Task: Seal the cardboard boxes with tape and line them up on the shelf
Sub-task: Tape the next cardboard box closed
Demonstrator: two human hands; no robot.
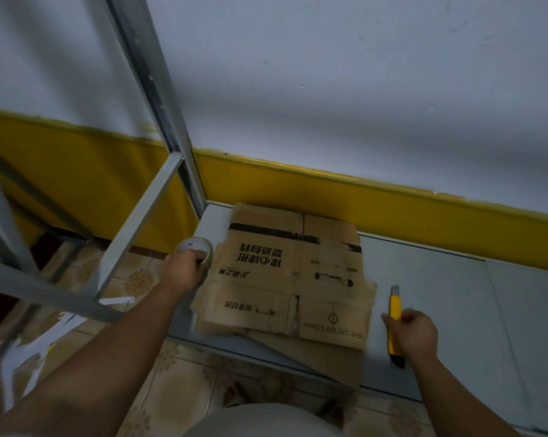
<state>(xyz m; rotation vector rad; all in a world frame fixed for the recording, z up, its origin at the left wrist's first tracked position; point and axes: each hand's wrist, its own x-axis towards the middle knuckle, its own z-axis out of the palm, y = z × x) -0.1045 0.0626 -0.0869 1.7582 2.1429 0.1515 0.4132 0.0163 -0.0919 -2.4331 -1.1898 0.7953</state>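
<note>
Two bare forearms (108, 357) reach over a tiled floor (178, 373) to a grey shelf (455, 294), which stands against a white wall (329, 89) with a yellow band (297, 184). Flattened cardboard boxes (291, 279) lie on the shelf between the hands. The left hand (184, 269) grips a tape roll (197, 247) just left of the cardboard. The right hand (419, 334) has its fingers curled round a yellow utility knife (394, 323), just right of the cardboard.

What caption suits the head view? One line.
Left hand holds tape roll, right hand grips yellow utility knife, flattened cardboard boxes on grey shelf.
</note>
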